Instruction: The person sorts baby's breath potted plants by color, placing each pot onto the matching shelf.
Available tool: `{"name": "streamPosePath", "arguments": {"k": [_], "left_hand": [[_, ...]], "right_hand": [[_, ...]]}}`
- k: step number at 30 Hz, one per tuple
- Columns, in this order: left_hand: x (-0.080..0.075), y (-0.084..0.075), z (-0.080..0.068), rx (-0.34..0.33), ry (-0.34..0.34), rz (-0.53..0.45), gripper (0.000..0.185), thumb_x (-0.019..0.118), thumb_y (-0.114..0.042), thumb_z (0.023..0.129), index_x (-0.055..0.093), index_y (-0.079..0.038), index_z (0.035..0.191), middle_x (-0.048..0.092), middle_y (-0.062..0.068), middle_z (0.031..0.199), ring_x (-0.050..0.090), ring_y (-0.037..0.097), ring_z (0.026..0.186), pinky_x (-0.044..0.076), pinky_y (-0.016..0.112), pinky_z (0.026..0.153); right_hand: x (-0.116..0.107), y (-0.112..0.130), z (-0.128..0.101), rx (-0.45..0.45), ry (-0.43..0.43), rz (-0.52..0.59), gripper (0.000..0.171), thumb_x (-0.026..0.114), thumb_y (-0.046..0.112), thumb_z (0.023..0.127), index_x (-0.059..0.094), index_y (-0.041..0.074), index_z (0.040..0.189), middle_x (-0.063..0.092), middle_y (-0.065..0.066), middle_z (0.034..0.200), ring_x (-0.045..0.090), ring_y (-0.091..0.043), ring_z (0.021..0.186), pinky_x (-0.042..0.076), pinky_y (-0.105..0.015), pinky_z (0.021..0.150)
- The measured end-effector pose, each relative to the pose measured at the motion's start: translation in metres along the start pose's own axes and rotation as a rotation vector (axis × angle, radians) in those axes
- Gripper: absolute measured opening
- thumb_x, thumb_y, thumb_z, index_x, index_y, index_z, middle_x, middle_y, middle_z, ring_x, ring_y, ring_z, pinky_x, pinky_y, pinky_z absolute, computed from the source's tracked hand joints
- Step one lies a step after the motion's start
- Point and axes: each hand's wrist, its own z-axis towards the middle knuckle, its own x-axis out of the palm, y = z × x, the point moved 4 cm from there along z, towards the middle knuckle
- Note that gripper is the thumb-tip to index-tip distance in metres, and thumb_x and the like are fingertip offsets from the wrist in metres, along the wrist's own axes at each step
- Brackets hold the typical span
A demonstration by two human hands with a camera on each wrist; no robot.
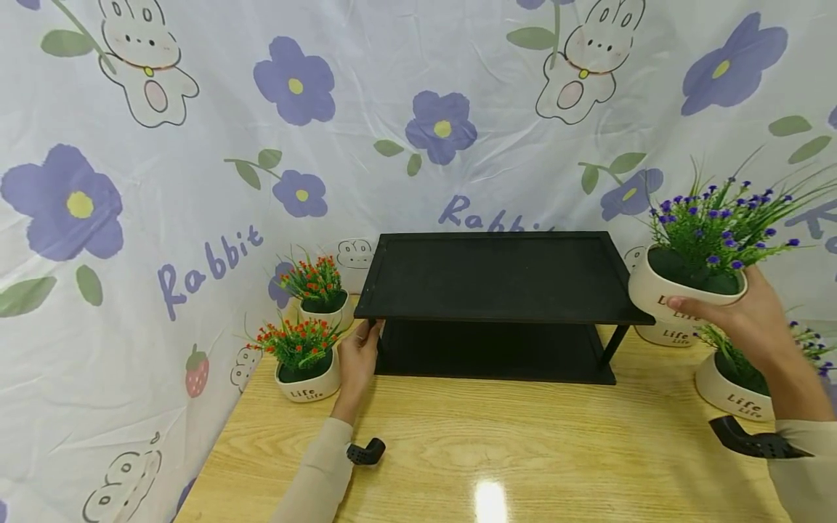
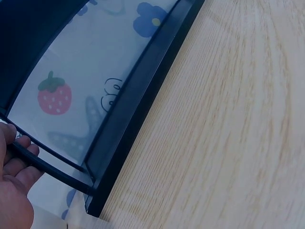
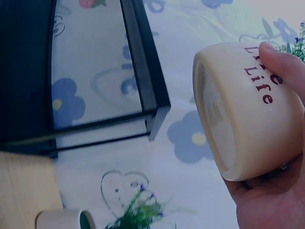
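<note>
Cream pot point(image 1: 660, 294) gripped in right hand point(image 1: 745, 319)

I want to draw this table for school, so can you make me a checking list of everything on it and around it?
Surface: glossy wooden table.
Job's things: black two-tier shelf, both tiers bare; raised purple-flower pot.
Clutter: two red-flower pots left of the shelf; two more purple-flower pots on the right.
Hands: left hand grips the shelf's left end; right hand holds the raised pot.
Cables: nothing seen.
Surroundings: rabbit-and-flower cloth behind.
</note>
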Motion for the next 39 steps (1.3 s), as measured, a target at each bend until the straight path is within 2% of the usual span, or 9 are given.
{"name": "streamPosePath", "arguments": {"k": [2,11,16,21,27,31,33,37,39], "left_hand": [[0.0,0.0,0.0,-0.006,0.004,-0.006,0.028,0.063,-0.019,0.11,0.077,-0.009,0.132,0.076,0.013,0.131,0.071,0.027,0.123,0.059,0.048,0.101],[-0.001,0.001,0.0,0.0,-0.003,-0.008,0.027,0.064,-0.021,0.109,0.078,-0.008,0.128,0.078,0.015,0.125,0.072,0.023,0.105,0.051,0.017,0.08],[0.0,0.002,-0.001,0.008,-0.013,-0.008,0.024,0.064,-0.02,0.109,0.08,-0.008,0.124,0.079,0.015,0.121,0.067,0.017,0.094,0.047,0.015,0.076],[0.0,0.001,0.0,0.028,-0.008,-0.017,0.024,0.064,-0.017,0.109,0.079,-0.008,0.125,0.078,0.02,0.117,0.064,0.023,0.085,0.043,0.018,0.069],[-0.002,0.001,-0.001,0.002,-0.003,-0.017,0.026,0.064,-0.018,0.109,0.078,-0.01,0.129,0.078,0.014,0.126,0.066,0.018,0.095,0.047,0.016,0.075],[-0.003,0.001,-0.002,0.003,-0.001,-0.017,0.026,0.063,-0.019,0.109,0.078,-0.008,0.127,0.077,0.022,0.106,0.059,0.016,0.076,0.041,0.019,0.064],[-0.003,0.001,-0.001,0.008,-0.003,-0.014,0.025,0.063,-0.019,0.109,0.079,-0.006,0.125,0.071,0.022,0.092,0.053,0.014,0.066,0.037,0.021,0.059],[-0.002,0.0,0.0,0.022,-0.011,-0.012,0.022,0.064,-0.017,0.109,0.079,-0.004,0.118,0.066,0.014,0.082,0.048,0.01,0.06,0.036,0.023,0.056],[-0.001,-0.001,0.0,0.026,-0.011,-0.008,0.021,0.064,-0.017,0.109,0.079,-0.004,0.115,0.06,0.013,0.075,0.045,0.01,0.057,0.035,0.023,0.055]], "right_hand": [[0.002,0.007,0.005,-0.015,0.032,0.0,0.122,0.07,0.05,0.097,-0.016,0.0,0.167,-0.014,-0.036,0.172,-0.002,-0.068,0.154,0.015,-0.089,0.111],[0.019,0.05,0.026,-0.068,0.127,0.01,0.124,0.073,0.054,0.096,-0.013,0.003,0.169,-0.011,-0.032,0.174,0.004,-0.067,0.155,0.019,-0.089,0.11],[0.035,0.076,0.034,-0.099,0.195,0.02,0.127,0.075,0.053,0.095,-0.017,0.004,0.168,-0.015,-0.029,0.175,-0.002,-0.063,0.158,0.019,-0.087,0.113],[0.053,0.101,0.046,-0.152,0.225,0.075,0.128,0.08,0.048,0.093,-0.015,0.007,0.169,-0.009,-0.027,0.177,0.006,-0.06,0.16,0.022,-0.083,0.116],[0.08,0.133,0.059,-0.205,0.252,0.107,0.13,0.084,0.047,0.089,-0.01,0.013,0.171,-0.002,-0.02,0.179,0.01,-0.053,0.163,0.024,-0.078,0.12],[0.101,0.154,0.064,-0.227,0.267,0.1,0.132,0.086,0.05,0.086,-0.006,0.01,0.172,0.006,-0.023,0.179,0.018,-0.051,0.162,0.026,-0.075,0.122],[0.111,0.164,0.066,-0.245,0.276,0.122,0.131,0.088,0.051,0.084,-0.001,0.01,0.172,0.019,-0.025,0.175,0.03,-0.05,0.157,0.031,-0.072,0.121],[0.131,0.183,0.069,-0.289,0.298,0.185,0.13,0.091,0.048,0.082,0.005,0.012,0.173,0.035,-0.024,0.167,0.046,-0.045,0.145,0.037,-0.068,0.119],[0.141,0.191,0.07,-0.298,0.31,0.196,0.132,0.091,0.048,0.081,0.004,0.013,0.173,0.032,-0.022,0.17,0.044,-0.044,0.148,0.035,-0.067,0.121]]}}
